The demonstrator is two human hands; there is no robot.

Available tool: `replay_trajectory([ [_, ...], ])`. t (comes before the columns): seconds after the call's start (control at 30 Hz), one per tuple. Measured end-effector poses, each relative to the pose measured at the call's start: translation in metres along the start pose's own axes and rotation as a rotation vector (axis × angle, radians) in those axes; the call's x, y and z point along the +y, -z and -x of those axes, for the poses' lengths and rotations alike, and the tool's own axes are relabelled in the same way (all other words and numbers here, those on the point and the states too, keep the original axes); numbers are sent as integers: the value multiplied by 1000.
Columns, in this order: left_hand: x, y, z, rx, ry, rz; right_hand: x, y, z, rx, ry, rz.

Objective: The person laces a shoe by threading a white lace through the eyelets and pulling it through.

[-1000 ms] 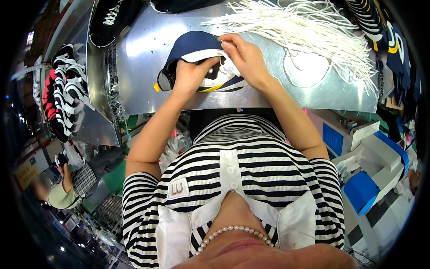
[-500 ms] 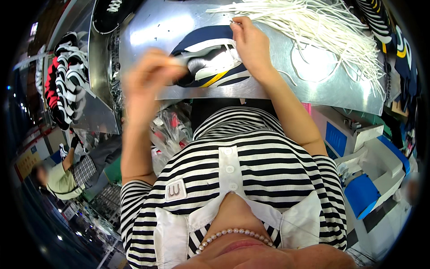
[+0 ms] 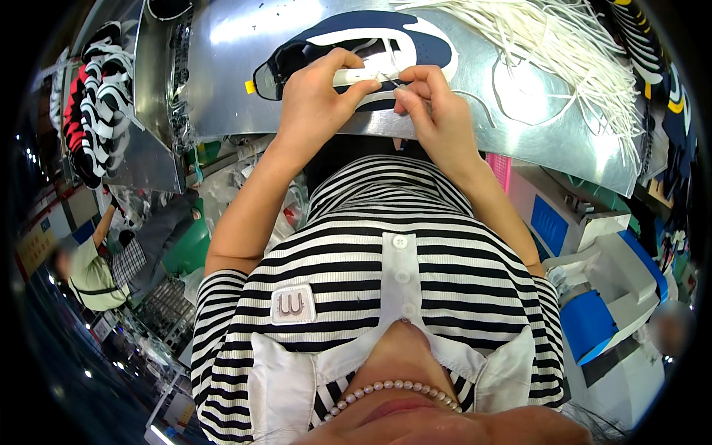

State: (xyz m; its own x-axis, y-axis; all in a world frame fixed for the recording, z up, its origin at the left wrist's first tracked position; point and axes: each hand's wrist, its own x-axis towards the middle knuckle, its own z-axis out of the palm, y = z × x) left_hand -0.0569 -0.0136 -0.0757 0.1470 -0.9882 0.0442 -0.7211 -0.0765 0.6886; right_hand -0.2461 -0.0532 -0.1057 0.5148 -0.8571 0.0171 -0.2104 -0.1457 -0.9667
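Note:
A navy and white shoe upper (image 3: 430,46) lies on the metal table, its dark opening toward the left and a yellow tab at its end. At its near side, my left hand (image 3: 315,100) pinches the white eyelet edge (image 3: 354,76) between thumb and forefinger. My right hand (image 3: 437,111) is closed just beside it, the fingertips pinched on something thin and pale that reaches toward that edge. Whether this is a lace end or a small tool cannot be made out. A white lace (image 3: 478,105) curves over the table by the right hand.
A large pile of white laces (image 3: 549,59) covers the table's (image 3: 230,96) right side. More striped uppers (image 3: 638,44) hang at the far right. Red, black and white shoe parts (image 3: 100,104) are stacked at left. Blue-and-grey equipment (image 3: 593,319) stands lower right; a person (image 3: 96,267) is lower left.
My left hand has moved right and come to rest on the upper's near edge. My right hand has come down from the far side to meet it. The upper now lies farther away.

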Motion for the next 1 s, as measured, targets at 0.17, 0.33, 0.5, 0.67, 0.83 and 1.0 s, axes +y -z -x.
replay_trajectory([
  [0.17, 0, 2, -2, -22, 25, 4, 2, 3, -6, -37, -16, 76],
  [0.33, -2, 3, -4, -53, -49, 46, -11, 11, -16, -137, -144, 56],
  [0.5, -10, -1, 3, -13, -211, -10, -15, -6, -32, -140, -222, -27],
  [0.67, -12, -3, 5, -25, -308, -18, -16, -5, -40, -206, -226, 109],
  [0.83, -10, -10, 5, 101, -345, -93, -9, -8, -24, -57, -60, 184],
  [1.0, -18, -8, 13, 152, -404, -130, -27, 42, 3, -89, -198, 457],
])
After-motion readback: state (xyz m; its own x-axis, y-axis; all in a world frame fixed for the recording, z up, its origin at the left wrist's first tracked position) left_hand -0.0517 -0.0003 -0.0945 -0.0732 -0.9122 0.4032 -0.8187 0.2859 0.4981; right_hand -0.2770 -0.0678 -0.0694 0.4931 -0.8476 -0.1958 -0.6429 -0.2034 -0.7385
